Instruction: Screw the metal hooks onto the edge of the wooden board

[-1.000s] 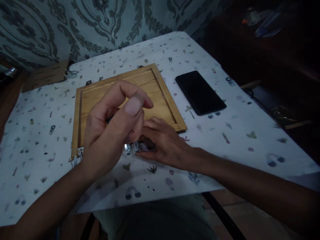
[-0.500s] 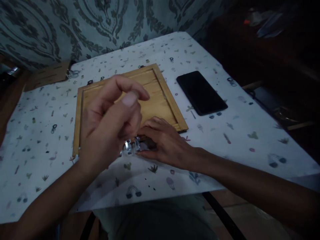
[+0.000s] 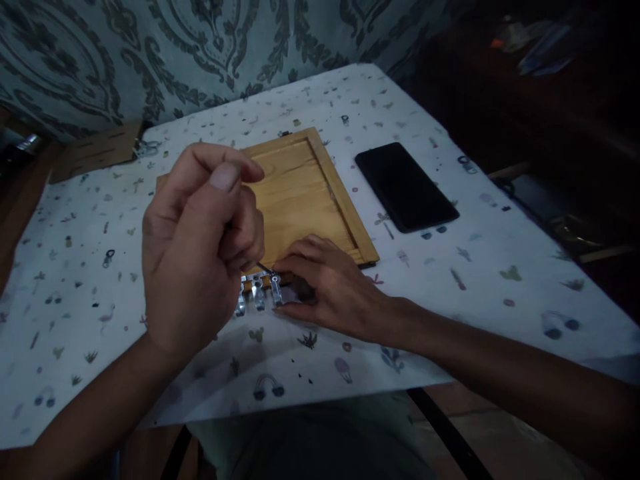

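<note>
Slim tool (image 3: 265, 268) slants from the curled left hand (image 3: 200, 250), grip clamped around it; the right hand (image 3: 335, 283) pinches a metal hook (image 3: 276, 291).

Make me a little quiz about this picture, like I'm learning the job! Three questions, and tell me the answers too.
1. Which lies to the right of the board?
A) the cardboard
B) the phone
C) the metal clips

2. True or false: the right hand is touching the phone.

3. Fill in: the thin tool sticks out from the ____.

Key:
1. B
2. False; it is at the board's near edge, beside the metal clips.
3. left hand
</note>
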`<action>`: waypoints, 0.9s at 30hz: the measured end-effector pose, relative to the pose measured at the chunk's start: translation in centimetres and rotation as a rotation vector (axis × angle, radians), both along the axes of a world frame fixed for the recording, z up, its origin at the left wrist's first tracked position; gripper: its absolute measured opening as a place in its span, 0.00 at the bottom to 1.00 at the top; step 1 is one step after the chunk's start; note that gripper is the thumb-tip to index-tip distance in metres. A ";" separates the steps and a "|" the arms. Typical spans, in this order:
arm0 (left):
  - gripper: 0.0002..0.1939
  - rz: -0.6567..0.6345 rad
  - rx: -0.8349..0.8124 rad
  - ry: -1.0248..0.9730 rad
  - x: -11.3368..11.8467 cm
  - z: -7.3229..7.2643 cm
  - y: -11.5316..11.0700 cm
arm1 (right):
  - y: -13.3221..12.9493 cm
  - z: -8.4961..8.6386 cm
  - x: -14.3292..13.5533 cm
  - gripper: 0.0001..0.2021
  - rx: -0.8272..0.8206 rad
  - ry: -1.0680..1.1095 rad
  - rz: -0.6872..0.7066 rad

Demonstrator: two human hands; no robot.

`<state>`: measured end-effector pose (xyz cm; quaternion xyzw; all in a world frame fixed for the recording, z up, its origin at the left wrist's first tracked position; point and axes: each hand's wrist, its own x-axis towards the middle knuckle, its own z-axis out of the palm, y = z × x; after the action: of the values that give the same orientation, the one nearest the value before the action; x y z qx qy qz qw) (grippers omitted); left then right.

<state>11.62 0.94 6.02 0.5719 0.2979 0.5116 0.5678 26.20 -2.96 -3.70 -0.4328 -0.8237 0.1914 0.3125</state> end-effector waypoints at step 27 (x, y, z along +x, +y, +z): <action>0.11 -0.265 0.014 0.029 -0.4 -0.6 0.6 | -0.1 0.3 -0.1 0.20 -0.048 0.009 0.001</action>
<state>11.25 1.55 5.46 0.6175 0.2243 0.4256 0.6223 26.10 -3.11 -3.40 -0.4391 -0.8175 0.2132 0.3057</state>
